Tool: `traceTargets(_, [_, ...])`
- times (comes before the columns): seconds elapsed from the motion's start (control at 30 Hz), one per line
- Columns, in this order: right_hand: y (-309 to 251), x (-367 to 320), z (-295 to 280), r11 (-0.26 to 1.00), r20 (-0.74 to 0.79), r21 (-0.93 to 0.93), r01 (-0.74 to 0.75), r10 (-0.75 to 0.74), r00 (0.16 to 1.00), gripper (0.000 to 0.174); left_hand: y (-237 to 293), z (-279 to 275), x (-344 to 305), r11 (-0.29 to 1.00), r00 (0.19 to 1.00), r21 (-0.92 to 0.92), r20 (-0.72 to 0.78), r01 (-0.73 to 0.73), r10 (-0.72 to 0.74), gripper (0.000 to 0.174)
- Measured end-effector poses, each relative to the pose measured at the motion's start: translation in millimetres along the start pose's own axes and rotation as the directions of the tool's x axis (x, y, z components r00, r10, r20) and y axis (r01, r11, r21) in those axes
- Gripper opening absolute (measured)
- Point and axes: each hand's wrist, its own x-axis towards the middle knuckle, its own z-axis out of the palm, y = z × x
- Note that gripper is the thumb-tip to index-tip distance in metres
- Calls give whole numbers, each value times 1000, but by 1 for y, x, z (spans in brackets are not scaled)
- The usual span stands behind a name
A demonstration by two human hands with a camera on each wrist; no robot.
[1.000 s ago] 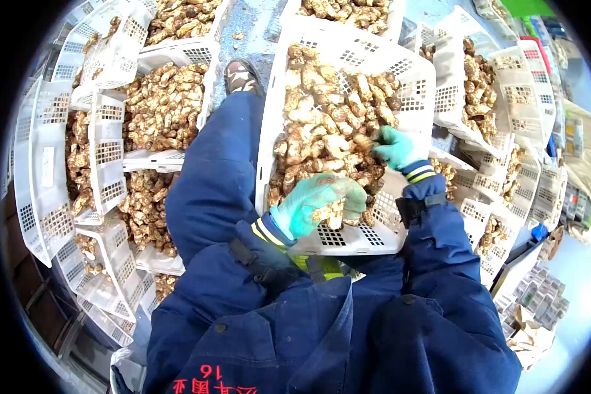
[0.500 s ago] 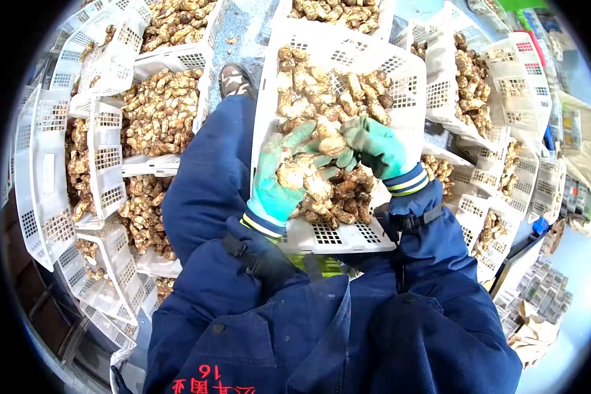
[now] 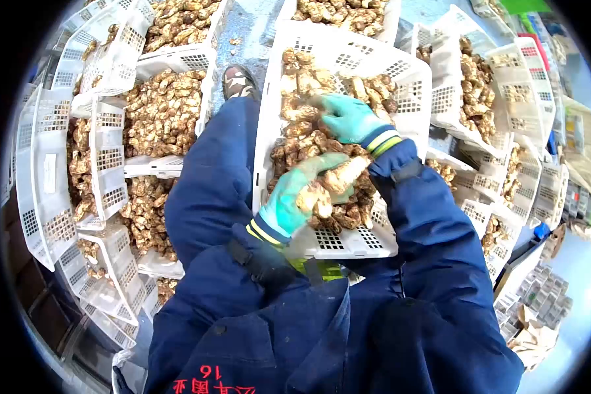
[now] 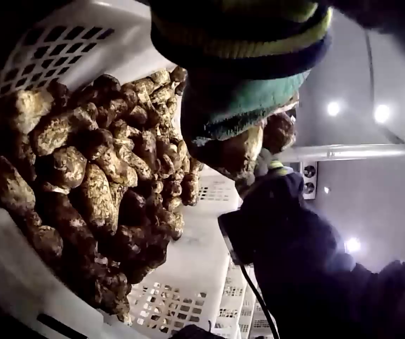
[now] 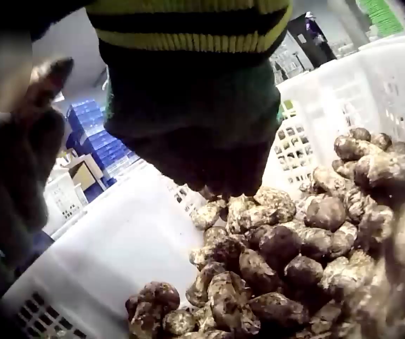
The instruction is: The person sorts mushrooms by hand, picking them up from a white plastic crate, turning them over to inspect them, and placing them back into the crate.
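Note:
A white perforated crate (image 3: 416, 125) stands in front of me, heaped with thick-stalked, brown-mottled mushrooms (image 3: 294, 156). My gloved left hand (image 3: 295, 190) is over its near end and holds two mushrooms: a stubby one (image 3: 314, 199) by the palm and a longer pale one (image 3: 345, 173) pointing right. The left wrist view shows held mushrooms (image 4: 243, 150) below the glove cuff. Farther up the crate, my gloved right hand (image 3: 350, 119) reaches leftward with its fingertips down at the pile (image 5: 280, 247). Those fingertips are blurred and dark, so I cannot tell whether they grip a mushroom.
More mushroom-filled crates stand to the left (image 3: 163, 111), right (image 3: 477, 88) and beyond (image 3: 348, 13). My shoe (image 3: 240, 82) is on the blue floor left of the working crate. Grey stacked items (image 3: 535, 295) lie at the far right.
My right hand moved from the crate's right side to beside the left hand at a mushroom, then up and left over the pile. The left hand turned, and a longer mushroom now shows in it.

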Motion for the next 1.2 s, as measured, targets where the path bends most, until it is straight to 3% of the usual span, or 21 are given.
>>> traceTargets(0.07, [15, 30, 33, 979, 83, -186, 81, -66, 994, 43, -4, -15, -3, 1000, 999, -28, 51, -4, 5, 53])
traceTargets(0.1, [8, 38, 45, 947, 104, -302, 106, -77, 992, 46, 4, -6, -5, 966, 995, -251, 86, 67, -47, 52])
traceTargets(0.13, [3, 39, 55, 899, 92, -434, 56, -17, 996, 50, 8, -4, -8, 969, 972, -244, 219, -32, 88, 49])
traceTargets(0.17, [0, 39, 62, 893, 95, -450, -26, 77, 992, 43, 1, -18, -6, 944, 968, -314, 252, 99, -18, 64])
traceTargets(0.27, [5, 31, 76, 896, -61, -415, -160, 148, 987, 34, 1, -10, -7, 989, 960, -105, 271, 100, -68, 62])
traceTargets(0.37, [11, 27, 60, 952, 2, -180, -247, 252, 968, 35, -11, -24, -1, 998, 946, 52, 318, 44, -59, 55])
traceTargets(0.4, [17, 21, 52, 944, 49, 215, -251, 246, 968, 34, -10, -21, -3, 998, 967, -7, 248, 66, -62, 55])
traceTargets(0.43, [18, 11, 41, 853, 27, 425, -302, 322, 946, 33, -7, -18, -4, 993, 987, -36, 121, 114, -109, 54])
traceTargets(0.5, [19, -19, 20, 548, 37, 771, -324, 471, 882, 31, -22, -40, 3, 991, 993, -85, 57, 106, -102, 53])
traceTargets(0.57, [51, -49, 18, 508, -148, 852, -128, 467, 872, 30, -12, -28, -2, 998, 1000, 66, -25, 15, -14, 54])
traceTargets(0.63, [51, -66, 5, 337, -79, 937, -93, 464, 882, 29, -21, -35, 3, 995, 1000, -103, 5, 9, -9, 55])
traceTargets(0.67, [50, -74, -1, 585, -15, 731, -352, 529, 849, 30, -23, -39, 3, 999, 998, -22, 55, -24, 25, 57])
traceTargets(0.7, [26, -75, -16, 725, 16, 403, -558, 604, 797, 32, -22, -36, 2, 1000, 999, 4, 47, -25, 25, 57])
traceTargets(0.73, [17, -69, -17, 864, -118, -106, -492, 481, 869, 36, -22, -34, 1, 999, 999, 30, 38, -26, 25, 57])
traceTargets(0.77, [8, -64, -23, 858, -42, -313, -407, 416, 908, 36, -23, -31, 0, 998, 999, 54, 28, -24, 23, 58])
traceTargets(0.9, [-15, -5, 15, 995, -145, -88, 39, -52, 988, 34, -16, -15, 0, 999, 996, -36, -83, 15, -18, 48])
traceTargets(0.97, [-10, 30, 50, 985, -86, -164, -47, 33, 996, 36, -20, -20, -2, 995, 992, -93, -125, -28, 16, 48])
traceTargets(1.0, [-15, 41, 51, 931, 73, -300, -209, 241, 968, 37, -23, -28, 1, 986, 993, -160, -115, -46, 28, 47])
traceTargets(1.03, [-13, 50, 63, 890, 48, -398, -224, 264, 963, 43, -26, -40, 4, 972, 993, -228, -106, -64, 40, 46])
traceTargets(1.1, [-11, 54, 76, 846, 22, -461, -269, 314, 949, 50, -37, -57, 1, 889, 934, 393, -164, -234, 318, 39])
traceTargets(1.2, [-14, 64, 69, 788, 157, -535, -305, 447, 881, 62, -8, -17, -2, 993, 938, -45, -335, -110, 88, 37])
